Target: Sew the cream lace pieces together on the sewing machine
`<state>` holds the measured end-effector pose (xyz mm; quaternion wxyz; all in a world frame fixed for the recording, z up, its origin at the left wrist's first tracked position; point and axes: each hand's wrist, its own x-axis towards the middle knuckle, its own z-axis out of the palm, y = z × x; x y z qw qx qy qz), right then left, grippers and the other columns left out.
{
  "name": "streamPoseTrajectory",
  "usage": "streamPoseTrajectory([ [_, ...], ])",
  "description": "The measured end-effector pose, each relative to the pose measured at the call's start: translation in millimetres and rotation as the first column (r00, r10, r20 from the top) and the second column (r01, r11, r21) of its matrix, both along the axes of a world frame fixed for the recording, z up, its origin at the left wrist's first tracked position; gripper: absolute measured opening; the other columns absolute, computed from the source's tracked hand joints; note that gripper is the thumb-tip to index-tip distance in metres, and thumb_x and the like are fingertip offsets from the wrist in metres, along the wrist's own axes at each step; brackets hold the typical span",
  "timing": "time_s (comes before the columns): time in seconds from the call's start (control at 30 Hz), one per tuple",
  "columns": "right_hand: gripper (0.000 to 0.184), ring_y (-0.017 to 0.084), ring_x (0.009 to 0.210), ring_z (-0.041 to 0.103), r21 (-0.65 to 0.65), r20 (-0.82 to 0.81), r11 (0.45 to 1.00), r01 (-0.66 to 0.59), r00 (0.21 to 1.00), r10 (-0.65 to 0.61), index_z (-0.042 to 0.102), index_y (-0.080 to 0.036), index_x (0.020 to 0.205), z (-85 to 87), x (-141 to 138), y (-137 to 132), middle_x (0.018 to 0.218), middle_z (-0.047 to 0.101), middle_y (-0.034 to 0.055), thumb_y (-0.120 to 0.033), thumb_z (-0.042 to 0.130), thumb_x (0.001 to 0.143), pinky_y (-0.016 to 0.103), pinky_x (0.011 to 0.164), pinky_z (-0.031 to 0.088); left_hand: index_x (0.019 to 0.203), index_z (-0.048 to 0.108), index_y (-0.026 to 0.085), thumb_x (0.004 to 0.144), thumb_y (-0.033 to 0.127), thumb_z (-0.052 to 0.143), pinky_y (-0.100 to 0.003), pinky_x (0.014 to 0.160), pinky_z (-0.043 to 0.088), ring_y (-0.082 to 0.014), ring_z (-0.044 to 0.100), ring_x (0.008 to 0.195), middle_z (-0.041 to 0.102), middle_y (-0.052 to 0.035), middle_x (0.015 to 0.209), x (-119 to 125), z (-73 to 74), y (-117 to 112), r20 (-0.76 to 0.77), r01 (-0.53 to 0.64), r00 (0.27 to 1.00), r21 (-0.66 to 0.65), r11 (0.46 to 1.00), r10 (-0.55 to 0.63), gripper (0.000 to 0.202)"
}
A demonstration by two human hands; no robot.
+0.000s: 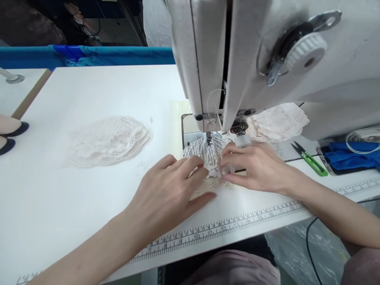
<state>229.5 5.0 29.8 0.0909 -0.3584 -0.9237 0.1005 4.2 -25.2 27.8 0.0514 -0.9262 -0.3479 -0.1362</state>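
A white lace piece (pixel 196 148) lies under the presser foot (pixel 209 138) of a sewing machine (pixel 208 51). My left hand (pixel 172 188) rests over the near left part of the lace, its fingers bent down onto it and the thumb stretched out to the right. On the near right side, my right hand (pixel 252 166) pinches the lace edge between thumb and fingers. Both hands are close to the needle area, and they hide part of the lace. Just what the left fingertips grip is partly covered.
Left of the machine lies a lace stack (pixel 109 140); more lace (pixel 277 122) sits behind the arm. Green thread snips (pixel 311 160) and a phone under blue cloth (pixel 353 154) are on the right. A printed ruler (pixel 222 229) runs along the table's front edge.
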Motion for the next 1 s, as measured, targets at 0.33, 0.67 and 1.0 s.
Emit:
streamPoseTrajectory([
  [0.33,0.016,0.007,0.056,0.054,-0.397,-0.189,0.915,0.071,0.969,-0.157,0.058,-0.019,0.088,8.8,4.3,-2.4,0.068,0.059,-0.0058,-0.017,0.043,0.096,0.021,0.053,0.036,0.096,0.052,0.02,0.099,0.029,0.03,-0.023,0.04,0.035,-0.01,0.051,0.043,0.064,0.0012,0.072,0.8,6.9,-8.2,0.115,-0.185,0.958,-0.446,0.876,0.261,0.024],
  [0.67,0.022,0.009,0.061,0.054,0.097,-0.317,0.988,0.123,0.944,-0.086,0.07,-0.017,0.093,-15.6,-4.5,0.1,0.084,0.066,0.0024,-0.019,0.048,0.093,0.022,0.052,0.037,0.111,0.063,0.022,0.089,0.032,0.049,-0.023,0.045,0.041,-0.0122,0.057,0.048,0.066,-0.0001,0.071,7.7,8.3,39.5,0.075,-0.121,0.978,-0.552,0.825,0.193,0.028],
  [1.0,0.032,0.007,0.049,0.048,0.224,-0.303,0.931,0.29,0.928,-0.216,0.072,-0.019,0.085,-20.7,-10.0,6.9,0.059,0.061,-0.0031,-0.03,0.045,0.096,0.023,0.044,0.023,0.051,0.052,0.021,0.09,0.04,0.048,-0.025,0.043,0.033,-0.0091,0.039,0.047,0.042,0.0007,0.057,1.2,16.6,59.4,0.227,0.068,0.967,-0.667,0.742,0.115,0.044],
])
